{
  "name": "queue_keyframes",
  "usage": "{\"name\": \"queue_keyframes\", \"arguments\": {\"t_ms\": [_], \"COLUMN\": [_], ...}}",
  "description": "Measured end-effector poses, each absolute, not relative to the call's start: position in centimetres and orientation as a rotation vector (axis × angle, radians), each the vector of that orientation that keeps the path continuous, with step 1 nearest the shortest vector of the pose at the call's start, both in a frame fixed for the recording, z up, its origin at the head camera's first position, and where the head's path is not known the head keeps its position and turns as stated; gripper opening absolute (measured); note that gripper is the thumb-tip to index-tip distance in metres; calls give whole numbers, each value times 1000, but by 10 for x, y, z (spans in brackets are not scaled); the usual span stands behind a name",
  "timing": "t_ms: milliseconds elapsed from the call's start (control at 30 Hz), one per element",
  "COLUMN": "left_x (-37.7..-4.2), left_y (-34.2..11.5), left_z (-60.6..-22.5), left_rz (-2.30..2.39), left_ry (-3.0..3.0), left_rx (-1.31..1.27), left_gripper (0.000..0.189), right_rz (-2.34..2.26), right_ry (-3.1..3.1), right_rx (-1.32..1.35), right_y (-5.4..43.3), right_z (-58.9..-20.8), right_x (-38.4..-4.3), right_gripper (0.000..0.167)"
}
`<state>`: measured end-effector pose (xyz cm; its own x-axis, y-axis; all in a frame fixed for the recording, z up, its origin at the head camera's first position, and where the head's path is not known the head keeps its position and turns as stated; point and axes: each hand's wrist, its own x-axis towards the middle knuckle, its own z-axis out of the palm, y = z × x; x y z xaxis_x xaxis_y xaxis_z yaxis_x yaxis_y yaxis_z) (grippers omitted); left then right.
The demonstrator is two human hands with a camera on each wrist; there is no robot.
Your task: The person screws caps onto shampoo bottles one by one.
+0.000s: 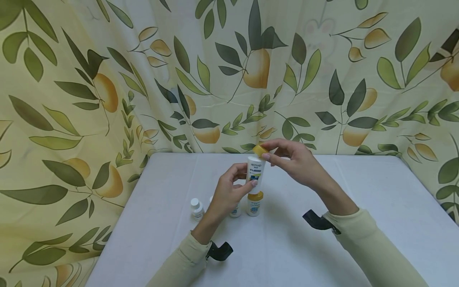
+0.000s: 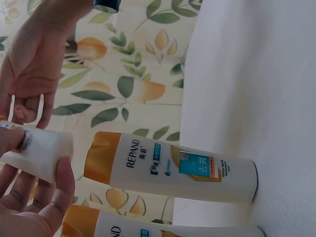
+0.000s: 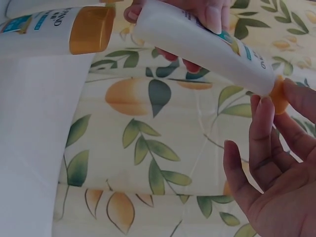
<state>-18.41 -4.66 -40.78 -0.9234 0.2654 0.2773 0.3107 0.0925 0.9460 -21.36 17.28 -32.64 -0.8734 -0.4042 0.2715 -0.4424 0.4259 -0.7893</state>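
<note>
My left hand grips a white shampoo bottle around its body and holds it up off the table. My right hand pinches that bottle's yellow cap between thumb and fingers. In the head view the cap sits tilted at the bottle's top. The right wrist view shows the cap at the bottle's narrow end, with the thumb on one side and fingertips on the other. Just below the held bottle stands another white bottle with a golden cap, labelled REPAND.
Left of the standing bottle is another white bottle, partly behind my left hand. Further left stands a small bottle with a white cap. All are on a white-covered table. A leaf-and-fruit patterned curtain hangs behind it.
</note>
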Motion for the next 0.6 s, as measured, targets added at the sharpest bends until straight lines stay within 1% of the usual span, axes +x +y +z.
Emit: {"name": "queue_keyframes", "arguments": {"t_ms": [600], "left_x": [-186], "left_y": [-48], "left_z": [-405], "left_rz": [-1943], "left_ry": [-2295], "left_rx": [-609], "left_gripper": [44], "right_rz": [1442], "right_ry": [-2632], "right_rx": [800], "right_y": [169], "right_z": [-321], "right_x": [-214], "right_gripper": [27]}}
